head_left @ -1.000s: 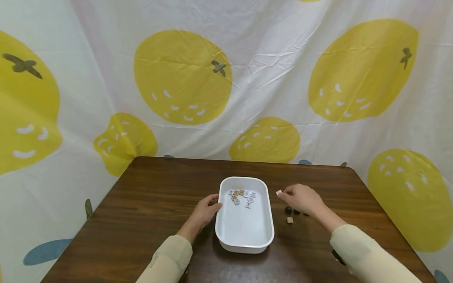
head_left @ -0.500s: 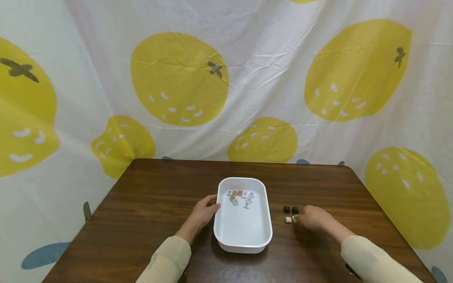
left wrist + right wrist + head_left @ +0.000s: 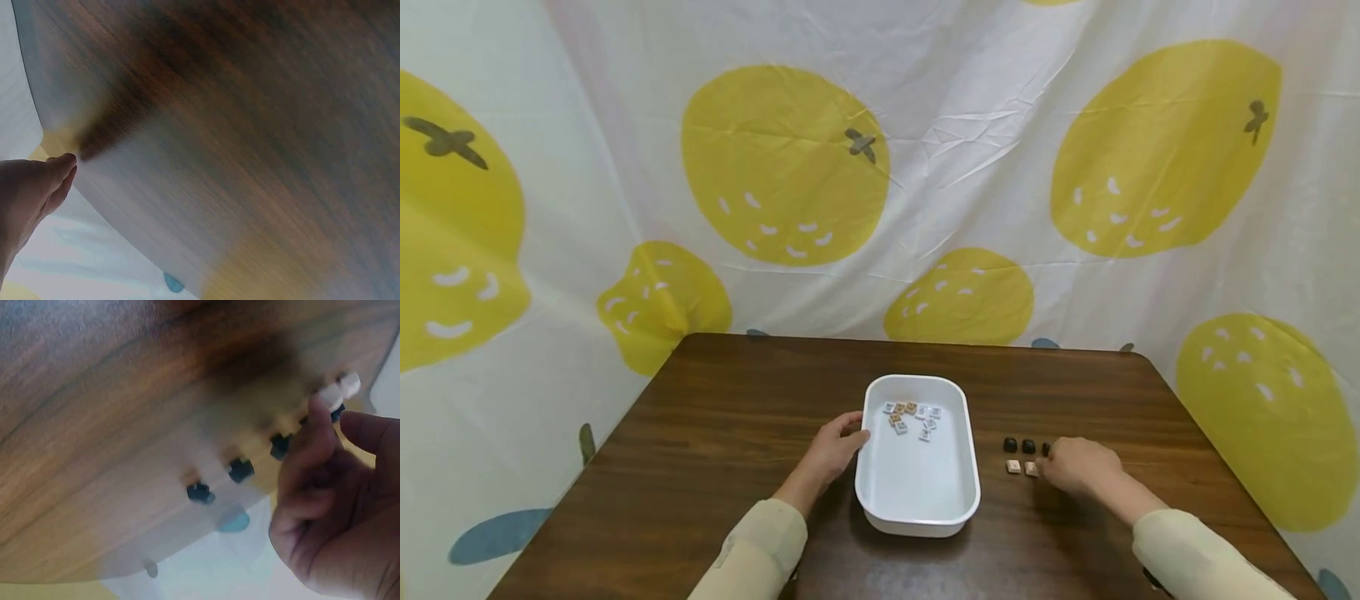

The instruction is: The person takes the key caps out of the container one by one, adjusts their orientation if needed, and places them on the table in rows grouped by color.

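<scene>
My left hand (image 3: 832,450) holds the left rim of a white tray (image 3: 917,527), thumb at the edge; in the left wrist view, part of this hand (image 3: 31,200) shows over the wood. To the right of the tray, my right hand (image 3: 1078,465) is low over the table, fingers bent. Its index finger and thumb are at a light keycap (image 3: 1032,469), which stands beside another light keycap (image 3: 1013,467). In the right wrist view the index fingertip meets the light keycap (image 3: 331,397); the other fingers are curled in.
Black keycaps stand in a row behind the light ones, among them a black keycap (image 3: 1011,445) at the left end; my right hand hides some. Several white and brown keycaps (image 3: 911,408) lie in the tray's far half. A lemon-print cloth (image 3: 820,317) hangs behind the brown table (image 3: 760,375).
My right hand has come down from beside the tray, bringing a light keycap to the table beside the other one, then shifted slightly right. The left hand stays at the tray.
</scene>
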Motion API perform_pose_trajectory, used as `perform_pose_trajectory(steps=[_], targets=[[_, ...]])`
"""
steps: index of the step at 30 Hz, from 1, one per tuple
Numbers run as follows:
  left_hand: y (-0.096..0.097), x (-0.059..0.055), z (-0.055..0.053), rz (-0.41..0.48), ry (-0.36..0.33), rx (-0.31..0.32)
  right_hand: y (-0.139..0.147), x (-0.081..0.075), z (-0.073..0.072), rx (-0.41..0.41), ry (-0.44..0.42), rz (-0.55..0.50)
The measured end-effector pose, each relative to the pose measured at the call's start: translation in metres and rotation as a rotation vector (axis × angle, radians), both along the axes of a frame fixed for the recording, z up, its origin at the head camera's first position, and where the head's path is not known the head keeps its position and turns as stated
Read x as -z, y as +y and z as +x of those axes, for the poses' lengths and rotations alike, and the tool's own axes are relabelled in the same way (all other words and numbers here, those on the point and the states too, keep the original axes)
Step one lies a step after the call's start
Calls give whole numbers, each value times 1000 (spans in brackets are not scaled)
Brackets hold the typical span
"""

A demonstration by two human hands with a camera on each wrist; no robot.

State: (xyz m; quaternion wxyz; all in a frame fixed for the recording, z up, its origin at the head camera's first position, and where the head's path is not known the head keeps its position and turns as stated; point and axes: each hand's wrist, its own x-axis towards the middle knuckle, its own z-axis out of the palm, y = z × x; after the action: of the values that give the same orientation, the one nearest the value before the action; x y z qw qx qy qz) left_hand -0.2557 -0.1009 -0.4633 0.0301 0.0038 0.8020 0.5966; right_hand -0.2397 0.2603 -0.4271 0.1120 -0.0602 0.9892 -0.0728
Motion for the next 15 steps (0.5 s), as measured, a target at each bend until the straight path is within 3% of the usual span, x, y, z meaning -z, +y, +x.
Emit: perform_pose_trajectory(steps=[6,11,15], targets=[[0,0,0,3,2,-1,5,6,-5,-100,176,-62],[1,0,0,-4,-14,-8,5,17,-7,-170,216,-50],[1,0,-1,0,-24,-12,5,21,-6,-157,236,-30]])
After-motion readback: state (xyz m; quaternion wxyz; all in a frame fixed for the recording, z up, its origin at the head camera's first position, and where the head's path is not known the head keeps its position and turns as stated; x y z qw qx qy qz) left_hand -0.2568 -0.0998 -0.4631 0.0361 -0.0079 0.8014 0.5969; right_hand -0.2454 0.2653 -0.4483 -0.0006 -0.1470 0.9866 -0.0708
